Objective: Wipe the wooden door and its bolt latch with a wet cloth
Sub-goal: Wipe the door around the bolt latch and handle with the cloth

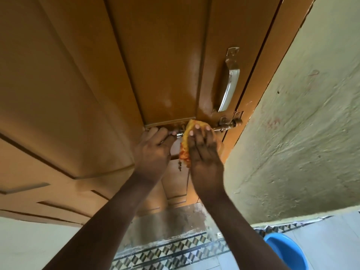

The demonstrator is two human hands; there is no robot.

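The brown panelled wooden door (159, 61) fills the upper left, with shiny wet patches near its right stile. Its metal bolt latch (228, 124) runs across the door's right side into the frame. My right hand (202, 151) presses a yellow-orange cloth (188, 139) over the middle of the bolt, so that part is hidden. My left hand (153, 149) pinches the bolt's left end with its fingertips.
A curved metal pull handle (230, 82) is fixed just above the latch. A rough pale-green wall (303, 133) stands to the right of the door frame. A blue basin (286, 252) sits on the tiled floor at the lower right.
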